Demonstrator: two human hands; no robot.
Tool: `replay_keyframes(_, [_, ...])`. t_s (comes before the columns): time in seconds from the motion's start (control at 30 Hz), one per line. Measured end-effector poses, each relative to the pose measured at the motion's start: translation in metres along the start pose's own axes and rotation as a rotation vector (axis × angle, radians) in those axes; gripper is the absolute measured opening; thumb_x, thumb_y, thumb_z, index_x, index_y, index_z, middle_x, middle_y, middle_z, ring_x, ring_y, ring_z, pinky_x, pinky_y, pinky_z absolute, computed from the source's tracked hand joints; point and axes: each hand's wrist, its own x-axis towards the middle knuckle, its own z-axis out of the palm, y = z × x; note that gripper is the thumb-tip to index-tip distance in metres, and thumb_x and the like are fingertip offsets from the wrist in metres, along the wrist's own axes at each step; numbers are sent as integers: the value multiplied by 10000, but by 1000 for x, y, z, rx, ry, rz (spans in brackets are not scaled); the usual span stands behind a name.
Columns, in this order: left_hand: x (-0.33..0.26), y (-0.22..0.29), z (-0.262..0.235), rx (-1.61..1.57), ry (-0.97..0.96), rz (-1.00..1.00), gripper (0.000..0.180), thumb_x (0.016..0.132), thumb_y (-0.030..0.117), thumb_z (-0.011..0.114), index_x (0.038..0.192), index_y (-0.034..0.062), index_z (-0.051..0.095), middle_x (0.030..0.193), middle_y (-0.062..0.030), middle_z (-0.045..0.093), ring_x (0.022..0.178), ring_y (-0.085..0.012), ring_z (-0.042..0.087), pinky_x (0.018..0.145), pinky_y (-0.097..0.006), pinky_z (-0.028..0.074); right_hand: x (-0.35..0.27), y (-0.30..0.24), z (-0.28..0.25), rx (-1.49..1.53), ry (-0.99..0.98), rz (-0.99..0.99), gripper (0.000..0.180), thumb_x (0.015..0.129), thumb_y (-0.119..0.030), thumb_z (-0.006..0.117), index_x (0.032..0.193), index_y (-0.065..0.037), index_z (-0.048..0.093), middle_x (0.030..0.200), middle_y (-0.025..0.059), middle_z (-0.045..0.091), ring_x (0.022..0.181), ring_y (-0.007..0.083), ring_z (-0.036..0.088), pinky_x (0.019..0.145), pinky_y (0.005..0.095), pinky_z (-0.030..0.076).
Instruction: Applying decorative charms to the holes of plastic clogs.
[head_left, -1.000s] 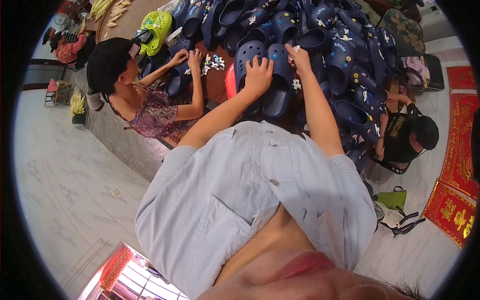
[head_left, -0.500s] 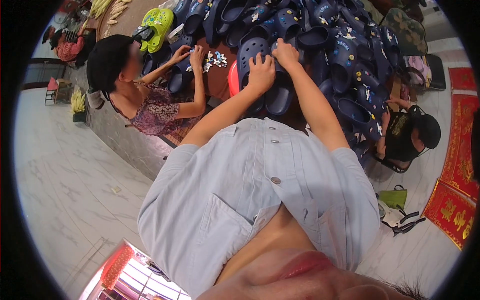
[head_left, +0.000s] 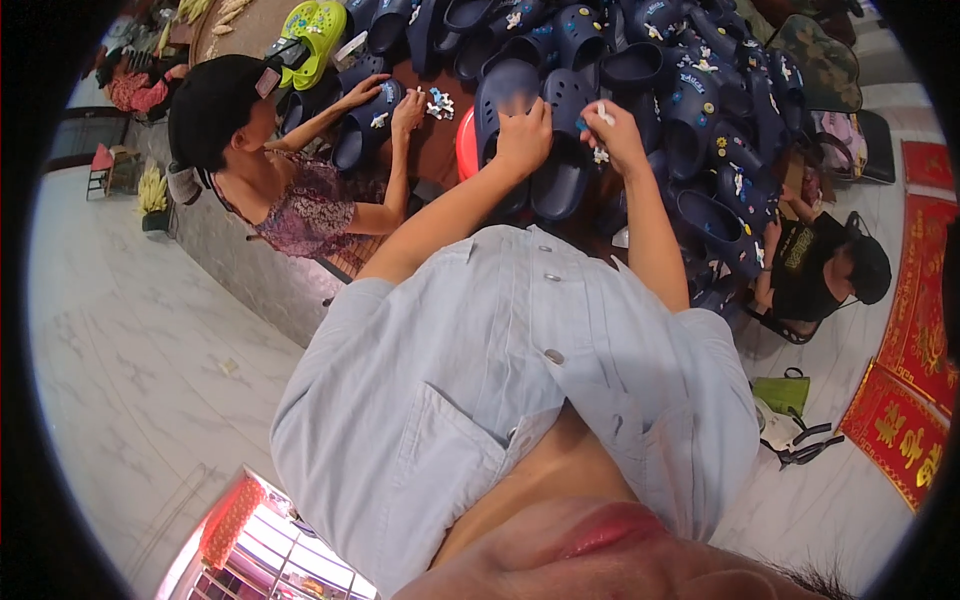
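Observation:
Two navy clogs with holes in their uppers lie side by side before me, toes pointing away: the left clog (head_left: 490, 105) and the right clog (head_left: 562, 190). My left hand (head_left: 522, 145) is closed on the inner side of the left clog, its fingertips partly blurred. Just right of the pair, my right hand (head_left: 617, 135) is raised with the fingers pinched on a small white shoe charm (head_left: 603, 116). Another small pale charm (head_left: 600, 156) shows below that hand; whether the hand holds it too is unclear.
Navy clogs with charms (head_left: 690, 110) are heaped behind and right. A red round thing (head_left: 466, 145) sits left of my pair. A co-worker (head_left: 290, 190) at left handles a navy clog (head_left: 375, 125) beside loose charms (head_left: 440, 103) and lime clogs (head_left: 315, 45). Another person (head_left: 820, 260) sits at right.
My right hand has left the right clog's toe and moved right and back toward me, now pinching a white charm. My left hand has shifted slightly on the left clog.

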Motion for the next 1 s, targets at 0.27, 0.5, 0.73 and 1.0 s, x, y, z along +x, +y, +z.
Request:
replay_keyframes(0.27, [11,-7,-16,-129,-105,24,450,721,333,708,1095,94,632,1088,-113,570,1135,-345,499,903,-516,381,-61,45,44,-239,-149,77,129,887,-157,616,952,-46,606,703,57,625,594,123,624,511,283,455])
replay_keyframes(0.5, [14,-43,-42,-639,33,-157,280,827,230,684,1088,130,696,1094,-158,640,1055,-344,591,877,-423,469,-56,66,64,-846,93,-174,229,864,-117,552,1090,-79,557,955,220,654,850,413,639,749,499,506])
replay_keyframes(0.73, [-20,-70,-97,-603,85,-243,193,795,6,609,966,28,696,894,-136,679,784,-271,669,713,-334,524,-63,57,71,-1013,69,-236,199,906,-168,530,1092,-105,555,989,194,591,952,403,599,763,522,509])
replay_keyframes(1.0, [-62,-32,-84,-673,-240,-39,247,793,-21,565,1032,-22,627,1003,-179,619,942,-366,615,811,-415,510,-63,58,66,-1120,60,-322,189,921,-173,526,1082,-91,580,985,172,575,953,371,592,737,480,526])
